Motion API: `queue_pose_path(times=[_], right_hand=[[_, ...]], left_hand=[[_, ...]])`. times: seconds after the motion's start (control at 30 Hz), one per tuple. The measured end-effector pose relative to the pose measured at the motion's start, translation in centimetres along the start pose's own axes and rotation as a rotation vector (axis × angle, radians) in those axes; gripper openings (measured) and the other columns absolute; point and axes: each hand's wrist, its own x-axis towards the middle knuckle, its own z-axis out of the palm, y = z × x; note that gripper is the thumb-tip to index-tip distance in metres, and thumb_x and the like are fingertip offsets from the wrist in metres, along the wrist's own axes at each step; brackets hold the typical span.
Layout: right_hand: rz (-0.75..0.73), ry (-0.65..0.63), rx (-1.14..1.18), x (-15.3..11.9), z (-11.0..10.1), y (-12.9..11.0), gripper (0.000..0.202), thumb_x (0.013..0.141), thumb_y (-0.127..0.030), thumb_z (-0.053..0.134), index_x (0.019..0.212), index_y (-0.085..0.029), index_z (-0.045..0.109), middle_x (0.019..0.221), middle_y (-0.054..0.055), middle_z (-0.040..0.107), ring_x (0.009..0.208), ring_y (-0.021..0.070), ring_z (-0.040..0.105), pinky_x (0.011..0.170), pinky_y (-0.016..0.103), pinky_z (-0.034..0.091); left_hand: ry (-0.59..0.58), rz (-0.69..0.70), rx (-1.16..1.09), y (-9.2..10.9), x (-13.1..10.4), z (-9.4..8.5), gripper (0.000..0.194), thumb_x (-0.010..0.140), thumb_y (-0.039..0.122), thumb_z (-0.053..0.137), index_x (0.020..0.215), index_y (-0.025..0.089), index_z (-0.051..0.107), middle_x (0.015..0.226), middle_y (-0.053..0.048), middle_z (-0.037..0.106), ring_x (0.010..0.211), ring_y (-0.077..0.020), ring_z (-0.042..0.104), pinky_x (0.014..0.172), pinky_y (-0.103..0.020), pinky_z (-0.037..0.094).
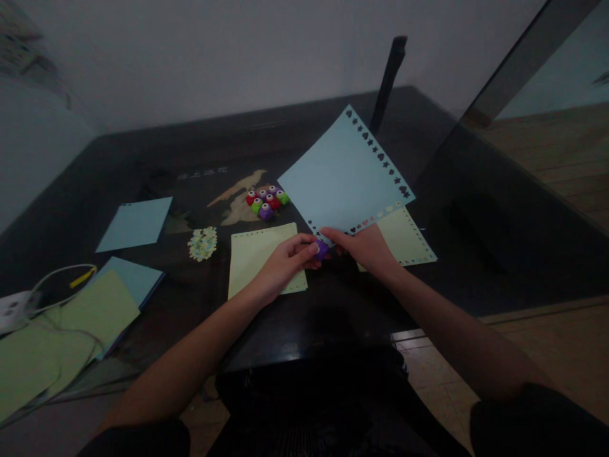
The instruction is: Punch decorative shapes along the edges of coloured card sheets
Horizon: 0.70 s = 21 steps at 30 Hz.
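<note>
My left hand (pixel 295 257) is closed around a small purple craft punch (pixel 321 249), which sits at the lower corner of a light blue sheet of paper (pixel 340 174). With my right hand (pixel 364 246) I pinch that sheet's lower edge, the thumb on top. The sheet is tilted up off the table; rows of small heart, star and flower holes run along its right and lower edges. Beneath my left hand lies a pale green sheet (pixel 257 257) with holes along its edges. Another punched green sheet (pixel 406 238) is partly hidden under the blue one.
Several red, green and purple punches (pixel 266 202) stand grouped on the dark table (pixel 328 324). Left of them is a pile of paper cut-outs (pixel 202 244). A blue sheet (pixel 136 223), stacked papers (pixel 111 304), a white power strip (pixel 14 311) and a cable lie farther left.
</note>
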Motion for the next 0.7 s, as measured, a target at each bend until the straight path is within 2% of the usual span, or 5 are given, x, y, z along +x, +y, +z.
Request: queue_pose_path(times=[0.17, 0.37, 0.7], right_hand=[[-0.007, -0.072, 0.001, 0.04, -0.11, -0.03, 0.025, 0.072, -0.039, 0.064, 0.061, -0.021, 0.05, 0.05, -0.004, 0.053, 0.047, 0.0119, 0.05, 0.051, 0.027, 0.04], [-0.018, -0.085, -0.056, 0.14, -0.33, 0.17, 0.027, 0.072, -0.035, 0.062, 0.054, -0.022, 0.048, 0.046, -0.004, 0.05, 0.049, 0.0129, 0.05, 0.053, 0.028, 0.04], [-0.008, -0.135, -0.032, 0.14, -0.66, -0.32, 0.026, 0.072, -0.033, 0.061, 0.053, -0.022, 0.046, 0.046, -0.005, 0.049, 0.045, 0.0109, 0.047, 0.051, 0.026, 0.039]], left_hand=[[0.021, 0.009, -0.013, 0.22, -0.11, 0.17, 0.028, 0.076, 0.036, 0.067, 0.094, 0.015, 0.061, 0.083, -0.006, 0.067, 0.071, -0.0131, 0.059, 0.071, -0.027, 0.046], [0.022, 0.016, -0.025, 0.34, -0.21, 0.29, 0.024, 0.077, 0.035, 0.066, 0.091, 0.017, 0.062, 0.082, -0.005, 0.067, 0.071, -0.0126, 0.059, 0.072, -0.027, 0.046], [0.013, 0.02, -0.013, 0.08, -0.04, 0.1, 0.026, 0.076, 0.037, 0.067, 0.092, 0.017, 0.061, 0.083, -0.005, 0.067, 0.072, -0.0131, 0.06, 0.072, -0.027, 0.047]])
